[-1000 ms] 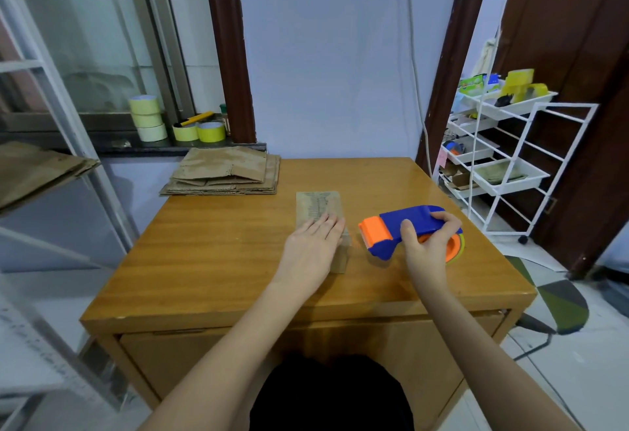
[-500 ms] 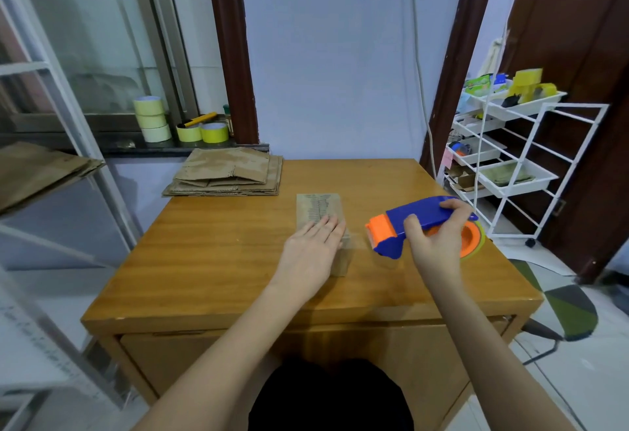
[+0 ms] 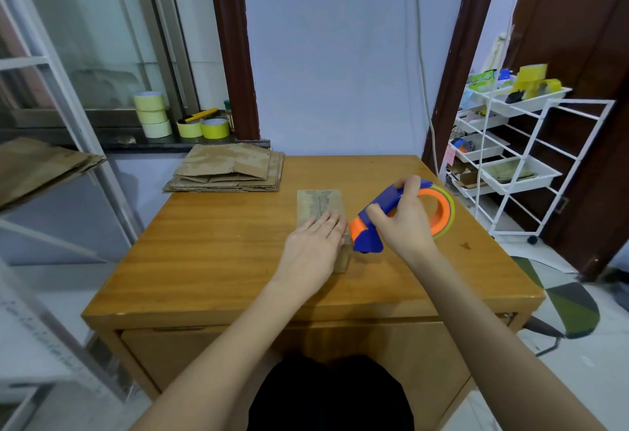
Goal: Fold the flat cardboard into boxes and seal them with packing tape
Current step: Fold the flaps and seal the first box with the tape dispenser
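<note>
A small brown cardboard box lies in the middle of the wooden table. My left hand presses flat on its near half, fingers straight. My right hand grips a blue and orange tape dispenser, lifted and tilted with its orange nose down beside the box's right edge. The dispenser's tape roll points up and to the right. A stack of flat cardboard lies at the table's far left corner.
Several rolls of yellow tape stand on the window sill behind the stack. A white wire rack with trays stands to the right of the table. More flat cardboard rests on a shelf at the left.
My right hand has raised the dispenser off the table and tipped it, nose down, closer to the box. My left hand has stayed on the box.
</note>
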A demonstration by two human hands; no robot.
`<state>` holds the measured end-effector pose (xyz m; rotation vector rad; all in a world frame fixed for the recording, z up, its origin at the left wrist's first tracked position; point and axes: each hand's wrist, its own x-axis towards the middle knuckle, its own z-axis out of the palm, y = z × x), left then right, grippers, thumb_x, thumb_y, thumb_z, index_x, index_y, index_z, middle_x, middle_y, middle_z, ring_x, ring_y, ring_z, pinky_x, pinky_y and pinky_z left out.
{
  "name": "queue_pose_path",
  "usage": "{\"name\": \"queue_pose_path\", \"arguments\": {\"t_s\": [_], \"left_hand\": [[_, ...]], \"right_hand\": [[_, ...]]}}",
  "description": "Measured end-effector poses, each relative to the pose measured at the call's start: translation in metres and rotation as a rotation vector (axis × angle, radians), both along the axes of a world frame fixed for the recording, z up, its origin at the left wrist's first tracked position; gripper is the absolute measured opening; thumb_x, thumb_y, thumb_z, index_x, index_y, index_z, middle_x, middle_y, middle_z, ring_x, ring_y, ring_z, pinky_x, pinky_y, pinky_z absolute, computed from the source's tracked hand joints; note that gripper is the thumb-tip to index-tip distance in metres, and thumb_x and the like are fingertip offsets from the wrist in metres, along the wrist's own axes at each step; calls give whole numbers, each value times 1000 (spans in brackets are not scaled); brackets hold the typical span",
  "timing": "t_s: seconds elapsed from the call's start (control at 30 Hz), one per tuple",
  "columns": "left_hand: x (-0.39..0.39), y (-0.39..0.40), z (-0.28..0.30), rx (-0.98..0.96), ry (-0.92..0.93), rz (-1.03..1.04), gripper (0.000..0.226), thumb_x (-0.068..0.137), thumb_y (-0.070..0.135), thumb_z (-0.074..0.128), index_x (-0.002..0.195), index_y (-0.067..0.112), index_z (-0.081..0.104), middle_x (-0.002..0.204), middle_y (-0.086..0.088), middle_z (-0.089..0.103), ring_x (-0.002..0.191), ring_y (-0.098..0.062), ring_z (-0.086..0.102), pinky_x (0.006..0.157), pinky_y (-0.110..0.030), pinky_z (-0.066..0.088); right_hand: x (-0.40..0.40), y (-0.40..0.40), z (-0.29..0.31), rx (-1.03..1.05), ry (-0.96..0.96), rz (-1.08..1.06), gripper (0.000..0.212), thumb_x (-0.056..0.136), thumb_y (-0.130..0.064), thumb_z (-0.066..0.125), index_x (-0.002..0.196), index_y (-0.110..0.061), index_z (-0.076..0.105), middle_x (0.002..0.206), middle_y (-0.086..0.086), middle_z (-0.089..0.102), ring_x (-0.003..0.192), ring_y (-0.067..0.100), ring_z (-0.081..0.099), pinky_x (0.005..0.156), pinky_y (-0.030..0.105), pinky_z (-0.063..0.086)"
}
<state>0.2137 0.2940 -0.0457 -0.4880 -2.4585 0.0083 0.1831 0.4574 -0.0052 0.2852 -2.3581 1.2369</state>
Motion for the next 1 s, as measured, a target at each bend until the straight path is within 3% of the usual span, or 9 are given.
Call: {"name": "queue_pose_path", "arguments": {"t_s": [0.13,0.33,0.4,0.47,0.57,0.63,0.7,0.83,1.0], "left_hand": [[4,1,4,10,-77,-7,39,87,26,44,111,10,71,112,-8,70,102,-17,68,87,-31,53],[11,2,10,69,-140,15,42,97,28,37,126,8,61,127,-10,61,117,-19,60,100,-33,44],[11,1,9,60,-138,5,40,100,27,40,134,9,53,135,-9,53,125,-18,53,106,-32,36],[10,1,9,65,-116,3,38,96,26,46,129,10,58,130,-9,58,119,-18,58,102,-33,41],[6,0,8,43,-140,-6,39,91,28,44,117,11,68,117,-7,68,106,-16,66,91,-32,51],[6,-2,7,63,-93,-9,36,92,26,49,120,11,66,120,-7,66,109,-16,64,94,-32,49],[9,-2,8,73,-117,2,39,95,24,52,132,13,56,133,-7,57,121,-16,56,103,-31,40],[11,-3,13,-24,-160,6,61,98,36,42,152,19,18,157,-1,20,144,-11,21,115,-24,9],[15,-1,16,12,-170,24,63,97,33,44,152,23,14,158,3,17,145,-8,16,116,-24,8]], "right_hand": [[-1,-1,-3,2,-8,-11,39,80,-17,61,104,-17,30,75,6,56,65,25,55,58,38,44],[0,-7,-14,125,-40,-39,39,81,-21,61,102,-17,29,75,5,56,66,28,55,57,33,39],[5,-7,-25,40,-55,-60,38,81,-20,61,103,-17,30,74,3,56,67,27,56,59,33,39],[2,-2,-22,-31,-51,-69,37,82,-17,60,104,-16,31,75,5,56,67,27,57,58,35,42],[-8,14,-6,50,-27,-87,37,83,-19,60,105,-16,30,78,9,58,68,30,57,59,40,45],[-11,22,0,47,-24,-73,38,84,-18,59,109,-16,31,79,10,59,68,30,57,61,42,46],[-10,29,0,36,-35,-56,40,86,-18,58,117,-14,33,77,9,59,67,29,59,60,42,46],[-12,40,-7,164,-12,-129,50,91,-28,58,134,-15,34,66,0,56,56,18,56,48,29,36],[-14,42,1,335,31,-108,82,91,-27,59,152,-28,4,59,2,54,50,18,55,43,32,42]]}}
